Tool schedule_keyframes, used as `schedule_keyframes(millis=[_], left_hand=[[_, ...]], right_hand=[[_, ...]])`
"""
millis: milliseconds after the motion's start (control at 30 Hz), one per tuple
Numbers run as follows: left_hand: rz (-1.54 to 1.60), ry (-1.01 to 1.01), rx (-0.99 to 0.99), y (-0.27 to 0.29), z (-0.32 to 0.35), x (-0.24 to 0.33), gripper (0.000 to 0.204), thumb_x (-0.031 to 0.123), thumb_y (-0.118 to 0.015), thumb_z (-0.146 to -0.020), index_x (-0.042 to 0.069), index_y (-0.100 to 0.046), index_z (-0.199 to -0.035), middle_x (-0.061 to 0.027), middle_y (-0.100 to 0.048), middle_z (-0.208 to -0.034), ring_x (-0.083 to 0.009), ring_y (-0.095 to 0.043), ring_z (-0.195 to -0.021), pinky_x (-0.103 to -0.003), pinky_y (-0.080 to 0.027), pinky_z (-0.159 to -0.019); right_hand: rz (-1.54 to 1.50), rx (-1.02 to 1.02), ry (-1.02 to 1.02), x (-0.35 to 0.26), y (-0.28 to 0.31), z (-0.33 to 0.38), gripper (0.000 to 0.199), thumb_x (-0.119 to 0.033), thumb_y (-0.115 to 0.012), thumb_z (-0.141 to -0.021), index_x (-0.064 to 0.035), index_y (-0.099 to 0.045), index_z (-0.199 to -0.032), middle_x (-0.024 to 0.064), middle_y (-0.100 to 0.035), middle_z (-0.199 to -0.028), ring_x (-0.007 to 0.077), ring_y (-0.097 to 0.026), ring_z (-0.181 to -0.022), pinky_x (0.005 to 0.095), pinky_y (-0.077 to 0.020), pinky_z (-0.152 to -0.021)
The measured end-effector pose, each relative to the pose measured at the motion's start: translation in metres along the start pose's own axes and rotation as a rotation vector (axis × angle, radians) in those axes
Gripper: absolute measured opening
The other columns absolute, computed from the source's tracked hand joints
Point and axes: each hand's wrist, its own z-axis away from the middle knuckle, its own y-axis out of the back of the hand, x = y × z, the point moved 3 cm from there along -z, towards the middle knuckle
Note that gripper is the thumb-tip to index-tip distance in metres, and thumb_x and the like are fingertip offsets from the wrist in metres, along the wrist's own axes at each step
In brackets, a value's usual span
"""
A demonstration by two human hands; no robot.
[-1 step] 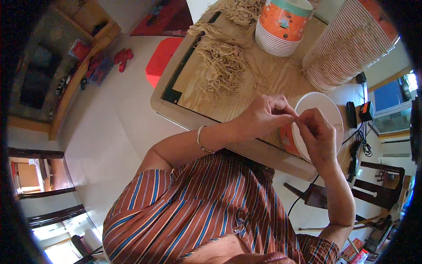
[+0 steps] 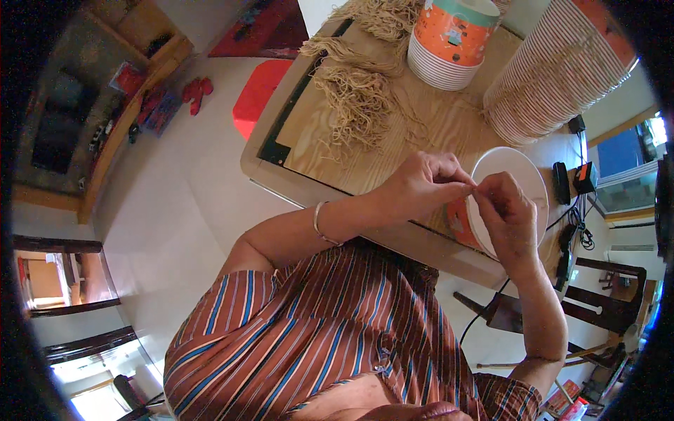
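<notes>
My left hand [image 2: 425,179] comes in with thumb and index finger pinched, their tips meeting those of my right hand [image 2: 507,210]. The right hand's fingers are curled and pinched too. Whatever sits between the fingertips is too small to make out. Both hands are over an orange paper tub [image 2: 516,165] with a white inside, which stands at the table's near edge and is partly covered by the right hand. Left of it on the wooden table lies a loose heap of tan strands [image 2: 354,105], thin and tangled like string.
At the back stands a short stack of orange and white paper tubs [image 2: 449,45]. A tall stack of tubs [image 2: 554,77] leans at the right, tan strands draped over it. Black cables [image 2: 579,228] and an adapter [image 2: 584,178] lie at the right edge. A red stool [image 2: 260,95] stands beyond the table's left side.
</notes>
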Motion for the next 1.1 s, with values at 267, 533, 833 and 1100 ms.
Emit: schedule_keyframes(millis=[267, 533, 833, 1100], left_hand=[[0.035, 0.041, -0.037, 0.001, 0.003, 0.002, 0.022, 0.018, -0.069, -0.088, 0.000, -0.071, -0.100, -0.0032, -0.061, -0.091, -0.0126, -0.058, -0.091, -0.026, -0.045, -0.083], [-0.019, -0.022, -0.074, 0.004, -0.002, -0.002, 0.018, 0.016, -0.068, -0.089, 0.001, -0.071, -0.098, -0.0023, -0.061, -0.089, -0.0111, -0.057, -0.089, -0.025, -0.044, -0.080], [-0.352, -0.232, 0.146, -0.006, 0.008, 0.005, 0.014, 0.013, -0.070, -0.084, 0.003, -0.071, -0.094, -0.0059, -0.064, -0.086, -0.0170, -0.061, -0.084, -0.029, -0.048, -0.077], [-0.255, -0.164, 0.134, -0.007, 0.007, 0.008, 0.015, 0.014, -0.070, -0.084, 0.004, -0.072, -0.095, -0.0068, -0.063, -0.086, -0.0180, -0.061, -0.082, -0.030, -0.048, -0.077]], right_hand=[[0.056, 0.032, -0.001, -0.001, -0.004, -0.001, 0.008, -0.003, -0.065, -0.085, -0.0019, -0.057, -0.089, 0.0073, -0.062, -0.077, 0.0116, -0.059, -0.070, 0.0284, -0.0505, -0.066], [-0.014, 0.077, -0.118, 0.005, -0.003, -0.001, 0.012, -0.008, -0.069, -0.085, -0.0013, -0.059, -0.084, 0.0057, -0.064, -0.075, 0.0104, -0.059, -0.068, 0.0269, -0.0495, -0.064], [0.097, 0.095, -0.125, -0.007, -0.006, 0.004, 0.009, -0.010, -0.068, -0.086, -0.0016, -0.065, -0.085, 0.0071, -0.067, -0.070, 0.0142, -0.065, -0.064, 0.0286, -0.0506, -0.059], [0.087, 0.129, -0.037, 0.008, -0.007, 0.001, 0.010, -0.009, -0.067, -0.085, -0.0007, -0.063, -0.082, 0.0060, -0.066, -0.070, 0.0119, -0.063, -0.062, 0.0276, -0.0497, -0.057]])
